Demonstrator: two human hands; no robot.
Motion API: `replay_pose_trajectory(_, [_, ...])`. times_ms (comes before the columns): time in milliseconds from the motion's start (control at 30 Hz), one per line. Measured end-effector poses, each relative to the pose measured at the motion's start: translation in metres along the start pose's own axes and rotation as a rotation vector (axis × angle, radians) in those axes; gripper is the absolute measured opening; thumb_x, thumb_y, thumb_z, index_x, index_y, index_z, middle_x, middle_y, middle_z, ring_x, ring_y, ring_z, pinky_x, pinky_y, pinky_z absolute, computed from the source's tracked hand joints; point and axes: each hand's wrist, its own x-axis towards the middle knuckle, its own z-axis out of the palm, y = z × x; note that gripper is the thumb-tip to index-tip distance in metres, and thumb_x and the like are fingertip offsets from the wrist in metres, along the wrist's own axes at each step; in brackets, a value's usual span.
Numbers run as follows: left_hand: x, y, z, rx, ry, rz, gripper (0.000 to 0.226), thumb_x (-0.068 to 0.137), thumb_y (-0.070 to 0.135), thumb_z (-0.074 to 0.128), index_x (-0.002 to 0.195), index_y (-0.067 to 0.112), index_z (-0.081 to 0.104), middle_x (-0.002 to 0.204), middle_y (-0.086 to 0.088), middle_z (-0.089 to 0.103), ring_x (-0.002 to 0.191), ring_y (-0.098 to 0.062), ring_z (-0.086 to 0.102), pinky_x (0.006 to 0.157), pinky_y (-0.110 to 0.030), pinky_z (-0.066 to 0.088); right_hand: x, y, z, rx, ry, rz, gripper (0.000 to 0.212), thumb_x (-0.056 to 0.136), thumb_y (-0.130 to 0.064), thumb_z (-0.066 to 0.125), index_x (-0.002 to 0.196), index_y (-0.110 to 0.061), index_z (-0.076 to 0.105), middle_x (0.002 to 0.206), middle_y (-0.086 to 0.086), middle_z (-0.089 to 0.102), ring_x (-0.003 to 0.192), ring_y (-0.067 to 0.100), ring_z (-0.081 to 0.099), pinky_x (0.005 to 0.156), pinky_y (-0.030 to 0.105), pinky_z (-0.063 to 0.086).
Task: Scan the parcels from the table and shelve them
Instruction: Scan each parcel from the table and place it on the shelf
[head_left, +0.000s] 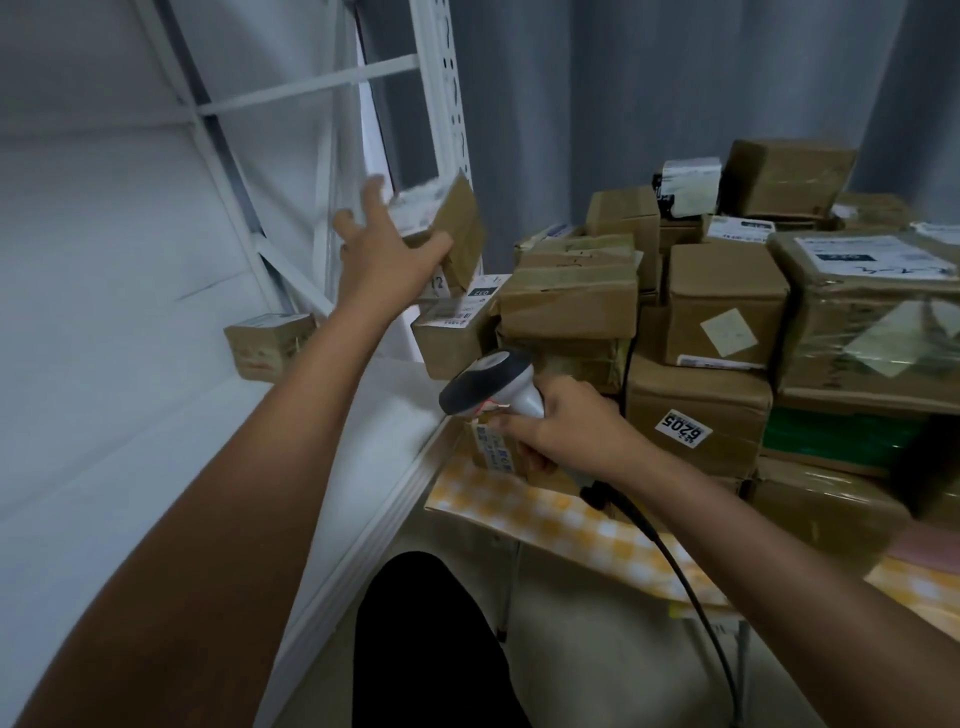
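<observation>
My left hand (384, 254) reaches out over the white shelf (156, 415), fingers spread and straight. A small tilted cardboard parcel (460, 223) with a blurred label sits just beyond it, and only the thumb lies against its near face. My right hand (566, 431) grips the handle of a grey-and-white barcode scanner (491, 382), whose head points left and whose black cable trails down to the right. A pile of brown parcels (727, 312) covers the table with a yellow checked cloth (545, 519).
One small parcel (270, 343) stands on the shelf near its back. Another labelled box (452, 338) sits at the shelf's right end beside the pile. White shelf uprights (441, 104) rise behind my left hand. A grey curtain hangs behind the table.
</observation>
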Motion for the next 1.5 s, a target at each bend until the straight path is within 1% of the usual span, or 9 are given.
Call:
replay_pose_trajectory(167, [-0.034, -0.054, -0.044, 0.01, 0.187, -0.029, 0.086, 0.087, 0.045, 0.071, 0.155, 0.037, 0.019, 0.155, -0.012, 0.034, 0.135, -0.031, 0.046, 0.102, -0.042, 0.049, 0.009, 0.004, 0.019, 0.056, 0.001, 0.01, 0.017, 0.094, -0.028, 0.066, 0.083, -0.015, 0.065, 0.056, -0.002, 0.064, 0.048, 0.012, 0.061, 0.054, 0.029, 0.053])
replay_pose_trajectory(333, [-0.11, -0.154, -0.044, -0.024, 0.08, -0.261, 0.08, 0.075, 0.049, 0.075, 0.144, 0.023, 0.044, 0.131, -0.004, 0.06, 0.12, -0.029, 0.06, 0.099, -0.035, 0.046, 0.03, 0.008, 0.058, 0.196, 0.03, 0.067, 0.014, 0.094, -0.029, 0.067, 0.087, -0.019, 0.061, 0.065, 0.002, 0.066, 0.051, 0.014, 0.062, 0.053, 0.027, 0.052])
replay_pose_trajectory(500, [-0.151, -0.209, -0.021, 0.198, -0.041, -0.271, 0.088, 0.078, 0.033, 0.083, 0.151, 0.012, 0.039, 0.143, -0.023, 0.041, 0.131, -0.042, 0.043, 0.105, -0.053, 0.046, 0.054, 0.006, 0.097, 0.269, 0.028, 0.161, 0.014, 0.094, -0.03, 0.067, 0.093, -0.016, 0.063, 0.071, 0.006, 0.066, 0.061, 0.019, 0.064, 0.064, 0.035, 0.057])
replay_pose_trajectory(600, [-0.142, -0.21, -0.021, 0.224, -0.042, -0.239, 0.091, 0.081, 0.054, 0.074, 0.153, 0.014, 0.035, 0.147, -0.021, 0.041, 0.135, -0.04, 0.041, 0.109, -0.052, 0.041, 0.066, 0.002, 0.111, 0.281, 0.031, 0.185, 0.014, 0.095, -0.029, 0.066, 0.091, -0.016, 0.063, 0.071, 0.005, 0.066, 0.058, 0.016, 0.062, 0.063, 0.033, 0.056])
replay_pose_trajectory(833, [-0.103, -0.224, -0.046, -0.402, -0.263, -0.734, 0.075, 0.093, 0.048, 0.067, 0.153, 0.013, 0.038, 0.134, -0.007, 0.065, 0.113, -0.025, 0.067, 0.097, -0.037, 0.053, 0.079, 0.009, 0.125, 0.314, 0.055, 0.217, 0.019, 0.096, -0.032, 0.064, 0.102, -0.015, 0.064, 0.076, 0.002, 0.066, 0.062, 0.013, 0.063, 0.06, 0.025, 0.054])
replay_pose_trajectory(1000, [-0.112, -0.212, -0.047, -0.433, -0.373, -0.64, 0.029, 0.097, 0.039, 0.063, 0.116, 0.018, 0.069, 0.104, 0.001, 0.079, 0.1, -0.018, 0.075, 0.087, -0.03, 0.056, 0.085, 0.018, 0.13, 0.343, 0.139, 0.185, 0.025, 0.095, -0.039, 0.063, 0.106, -0.016, 0.064, 0.089, 0.003, 0.075, 0.067, 0.014, 0.071, 0.062, 0.024, 0.059])
replay_pose_trajectory(1133, [-0.129, -0.198, -0.039, -0.479, -0.406, -0.57, 0.035, 0.097, 0.036, 0.062, 0.129, 0.023, 0.059, 0.112, 0.005, 0.077, 0.1, -0.013, 0.074, 0.078, -0.022, 0.058, 0.087, 0.016, 0.142, 0.425, 0.082, 0.177, 0.035, 0.093, -0.039, 0.067, 0.114, -0.012, 0.066, 0.104, 0.008, 0.075, 0.088, 0.021, 0.074, 0.08, 0.045, 0.062])
replay_pose_trajectory(1300, [-0.135, -0.196, -0.037, -0.669, -0.355, -0.638, 0.061, 0.092, 0.021, 0.07, 0.142, 0.031, 0.038, 0.121, 0.0, 0.073, 0.106, -0.017, 0.073, 0.085, -0.031, 0.06, 0.086, 0.013, 0.145, 0.426, 0.046, 0.119, 0.078, 0.065, -0.075, 0.062, 0.119, -0.019, 0.066, 0.109, 0.001, 0.074, 0.102, 0.021, 0.07, 0.09, 0.049, 0.058])
replay_pose_trajectory(1500, [-0.139, -0.196, -0.03, -0.871, -0.163, -0.661, 0.077, 0.079, 0.013, 0.076, 0.141, 0.032, 0.036, 0.124, -0.009, 0.072, 0.108, -0.026, 0.072, 0.088, -0.039, 0.061, 0.087, 0.015, 0.121, 0.481, -0.008, 0.14, 0.026, 0.095, -0.031, 0.065, 0.113, -0.012, 0.065, 0.104, 0.008, 0.075, 0.085, 0.018, 0.074, 0.071, 0.027, 0.061])
